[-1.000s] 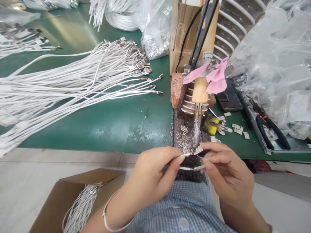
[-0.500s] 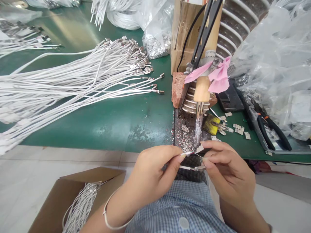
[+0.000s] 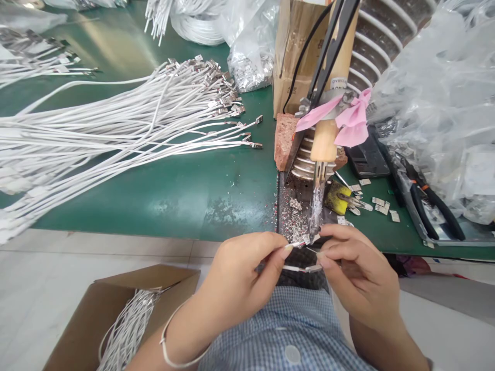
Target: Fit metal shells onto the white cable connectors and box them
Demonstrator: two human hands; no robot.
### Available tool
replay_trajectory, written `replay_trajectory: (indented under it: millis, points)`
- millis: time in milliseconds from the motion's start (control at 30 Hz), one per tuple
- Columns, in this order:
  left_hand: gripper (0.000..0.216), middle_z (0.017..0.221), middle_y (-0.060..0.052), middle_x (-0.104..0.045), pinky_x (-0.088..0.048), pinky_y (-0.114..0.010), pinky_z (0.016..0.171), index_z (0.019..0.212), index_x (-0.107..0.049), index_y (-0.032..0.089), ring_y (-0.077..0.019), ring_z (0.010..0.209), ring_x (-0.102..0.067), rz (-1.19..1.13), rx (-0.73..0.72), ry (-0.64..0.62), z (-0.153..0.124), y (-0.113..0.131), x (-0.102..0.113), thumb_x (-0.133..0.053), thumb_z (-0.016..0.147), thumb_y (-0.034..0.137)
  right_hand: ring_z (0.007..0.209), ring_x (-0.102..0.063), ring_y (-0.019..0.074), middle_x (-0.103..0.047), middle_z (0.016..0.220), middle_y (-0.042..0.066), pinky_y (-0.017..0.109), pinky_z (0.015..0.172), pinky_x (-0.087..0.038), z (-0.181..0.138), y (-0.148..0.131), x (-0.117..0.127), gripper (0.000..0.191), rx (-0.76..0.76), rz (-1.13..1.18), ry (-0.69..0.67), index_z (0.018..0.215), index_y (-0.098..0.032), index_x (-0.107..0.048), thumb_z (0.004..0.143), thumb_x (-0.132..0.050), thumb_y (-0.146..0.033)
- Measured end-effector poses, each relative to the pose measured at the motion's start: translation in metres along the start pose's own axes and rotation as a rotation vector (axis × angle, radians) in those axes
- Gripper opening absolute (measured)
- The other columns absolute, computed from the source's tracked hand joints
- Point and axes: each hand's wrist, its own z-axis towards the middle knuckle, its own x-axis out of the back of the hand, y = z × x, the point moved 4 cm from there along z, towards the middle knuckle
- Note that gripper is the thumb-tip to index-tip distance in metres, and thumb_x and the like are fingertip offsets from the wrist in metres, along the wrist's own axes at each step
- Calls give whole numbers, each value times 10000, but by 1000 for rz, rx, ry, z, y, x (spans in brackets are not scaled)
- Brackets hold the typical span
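Head view: just off the counter's front edge, the left hand pinches a slim, smooth white cable, its small flat metal connector at the crusted, silvery tip of a soldering iron with a round wooden handle. The right hand grips a fine straight wire between thumb and fingers; whether its index finger touches the connector, I cannot tell. A soft pink cloth bow hangs beside a rough reddish brick. Back from the front edge, leftward, glossy white cables fan out in a thick bundle
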Motion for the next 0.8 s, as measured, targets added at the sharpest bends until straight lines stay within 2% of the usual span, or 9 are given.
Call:
replay_trajectory:
  millis: [167, 267, 433, 800]
  points:
    - [137, 662, 13, -650, -420, -213, 516, 876, -638, 165, -110, 559, -570, 7, 26, -24, -3, -2, -2, -514, 927, 135, 933, -663, 197, -655, 1128, 72, 354, 762, -545, -5, 2, 2, 203, -23, -27, -20, 916, -222, -614, 820, -604, -43]
    - [146, 660, 9, -652, -413, -217, 512, 863, -638, 163, -112, 557, -566, 0, 28, -38, -4, -2, -3, -509, 926, 136, 965, -655, 215, -670, 1052, 71, 358, 755, -544, -9, 3, 3, 188, -27, -30, -41, 905, -222, -610, 826, -600, -52]
    - [158, 681, 2, -669, -417, -227, 530, 847, -640, 157, -117, 579, -584, -14, 32, -89, -8, -1, -6, -504, 923, 130, 992, -646, 239, -636, 737, 16, 366, 768, -537, -16, 4, 3, 180, -31, -40, -64, 868, -228, -605, 834, -588, -52]
    - [134, 678, 6, -654, -412, -239, 539, 874, -634, 156, -121, 569, -570, 1, -15, -88, -17, 5, -7, -513, 922, 123, 1006, -645, 232, -615, 695, 0, 351, 776, -530, -27, 5, 0, 191, -55, -29, -77, 856, -228, -589, 833, -582, -39]
